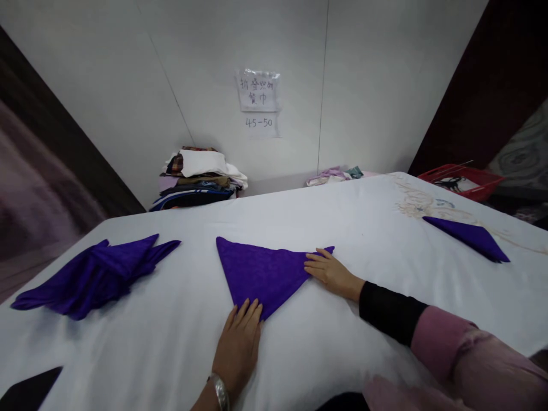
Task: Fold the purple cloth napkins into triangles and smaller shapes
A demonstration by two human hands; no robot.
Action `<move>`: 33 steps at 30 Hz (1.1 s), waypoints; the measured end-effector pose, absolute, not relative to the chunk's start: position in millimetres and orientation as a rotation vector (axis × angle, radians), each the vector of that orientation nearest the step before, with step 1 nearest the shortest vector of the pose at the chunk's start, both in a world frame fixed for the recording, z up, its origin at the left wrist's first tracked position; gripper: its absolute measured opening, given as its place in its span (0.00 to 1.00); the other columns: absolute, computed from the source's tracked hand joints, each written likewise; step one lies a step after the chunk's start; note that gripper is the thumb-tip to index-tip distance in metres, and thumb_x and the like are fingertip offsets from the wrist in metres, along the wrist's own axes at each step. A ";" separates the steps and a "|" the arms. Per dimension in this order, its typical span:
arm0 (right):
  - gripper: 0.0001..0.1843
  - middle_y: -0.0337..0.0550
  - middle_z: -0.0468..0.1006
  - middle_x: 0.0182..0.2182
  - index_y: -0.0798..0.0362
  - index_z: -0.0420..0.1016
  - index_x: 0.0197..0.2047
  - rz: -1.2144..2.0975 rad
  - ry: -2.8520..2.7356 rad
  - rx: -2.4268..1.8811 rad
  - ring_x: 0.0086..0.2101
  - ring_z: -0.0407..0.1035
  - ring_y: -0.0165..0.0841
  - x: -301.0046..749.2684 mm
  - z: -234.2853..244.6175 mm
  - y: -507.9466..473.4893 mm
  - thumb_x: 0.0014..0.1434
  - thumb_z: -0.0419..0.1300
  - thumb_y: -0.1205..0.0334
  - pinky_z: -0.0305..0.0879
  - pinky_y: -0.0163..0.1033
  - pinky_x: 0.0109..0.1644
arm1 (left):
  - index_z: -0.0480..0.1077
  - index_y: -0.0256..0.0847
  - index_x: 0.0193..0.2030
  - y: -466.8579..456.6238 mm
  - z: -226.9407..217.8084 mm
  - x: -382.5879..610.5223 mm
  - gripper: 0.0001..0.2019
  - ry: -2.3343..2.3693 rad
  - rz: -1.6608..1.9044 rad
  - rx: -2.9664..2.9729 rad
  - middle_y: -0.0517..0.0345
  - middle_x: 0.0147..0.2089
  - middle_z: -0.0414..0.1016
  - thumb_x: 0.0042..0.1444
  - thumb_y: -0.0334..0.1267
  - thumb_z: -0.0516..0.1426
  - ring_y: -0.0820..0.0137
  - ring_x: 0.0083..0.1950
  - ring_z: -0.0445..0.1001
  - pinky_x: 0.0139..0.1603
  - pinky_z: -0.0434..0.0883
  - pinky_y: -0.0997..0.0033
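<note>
A purple cloth napkin [263, 274], folded into a triangle, lies flat on the white tablecloth in the middle of the head view. At its near corner, my left hand [240, 345] rests with the fingers stretched out over the fabric. My right hand [333, 275] lies flat on the napkin's right end, fingers extended, and a small purple tip shows beyond them. To the left is a loose heap of purple napkins [103, 277]. Farther off on the right lies another purple napkin [468, 237], folded narrow and pointed.
Behind the table's far edge, a pile of folded clothes [199, 180] stands against the white wall, with a smaller cloth pile [331, 176] to its right. A red basket [483, 185] sits beyond the far right edge. Handwritten paper [258, 94] hangs on the wall. A dark object [32, 391] lies near left.
</note>
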State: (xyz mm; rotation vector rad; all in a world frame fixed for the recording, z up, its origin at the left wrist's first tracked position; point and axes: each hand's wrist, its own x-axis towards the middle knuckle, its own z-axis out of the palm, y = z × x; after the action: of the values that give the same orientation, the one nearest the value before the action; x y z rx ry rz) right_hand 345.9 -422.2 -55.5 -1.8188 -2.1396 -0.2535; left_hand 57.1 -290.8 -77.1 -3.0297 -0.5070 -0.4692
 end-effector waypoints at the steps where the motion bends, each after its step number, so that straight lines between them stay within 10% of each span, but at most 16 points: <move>1: 0.20 0.43 0.74 0.50 0.52 0.70 0.52 -0.260 -2.142 -1.825 0.58 0.56 0.37 346.7 -54.8 -420.6 0.61 0.47 0.74 0.45 0.55 0.62 | 0.66 0.41 0.55 -290.4 -78.9 56.6 0.19 -0.509 -0.474 -3.023 0.53 0.55 0.70 0.60 0.37 0.44 0.61 0.59 0.65 0.58 0.62 0.54; 18: 0.23 0.46 0.70 0.53 0.55 0.68 0.55 -0.305 -2.132 -1.921 0.56 0.59 0.39 365.1 -48.8 -419.7 0.59 0.46 0.76 0.50 0.53 0.61 | 0.60 0.44 0.61 -295.2 -76.9 54.4 0.32 -0.555 -0.342 -3.000 0.57 0.58 0.68 0.48 0.21 0.43 0.60 0.61 0.62 0.56 0.65 0.56; 33: 0.19 0.46 0.69 0.54 0.52 0.69 0.54 -0.271 -2.086 -2.049 0.55 0.61 0.38 378.1 -67.0 -434.2 0.63 0.45 0.70 0.55 0.51 0.59 | 0.69 0.40 0.53 -297.5 -67.3 59.1 0.20 -0.448 -0.335 -2.861 0.53 0.56 0.70 0.56 0.33 0.47 0.57 0.57 0.66 0.52 0.68 0.57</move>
State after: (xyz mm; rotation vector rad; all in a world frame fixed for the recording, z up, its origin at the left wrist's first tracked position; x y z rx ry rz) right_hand 378.1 -434.2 -67.0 -2.0486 -2.0858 -0.2710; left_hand 59.1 -297.5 -67.3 -2.8614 -0.4484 -0.3354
